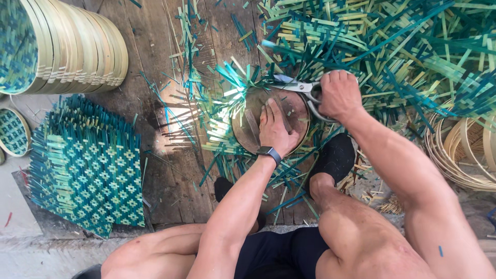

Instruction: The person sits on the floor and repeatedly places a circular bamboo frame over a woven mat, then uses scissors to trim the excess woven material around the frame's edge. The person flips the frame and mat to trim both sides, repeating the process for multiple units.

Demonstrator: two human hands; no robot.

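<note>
We were trimming: our left hand (275, 128) pressed flat on the round form (248, 126) on the floor, right fingers (338, 82) gripping scissors (298, 88); next cut needed the strips' ends followed round its rim.

Open passage: bare wooden floor (155, 57) between the stack of round trays (77, 46) and the loose strips; narrow lane only; heap of green strips (392, 51) blocks everything ahead and to my right, crowding my right grip (338, 95) and the scissors (297, 87); pile of woven mats (88, 165) closes the left; bamboo hoops (465, 155) wall the right edge; my shoe (336, 157) sits just under the round form (248, 126).
</note>
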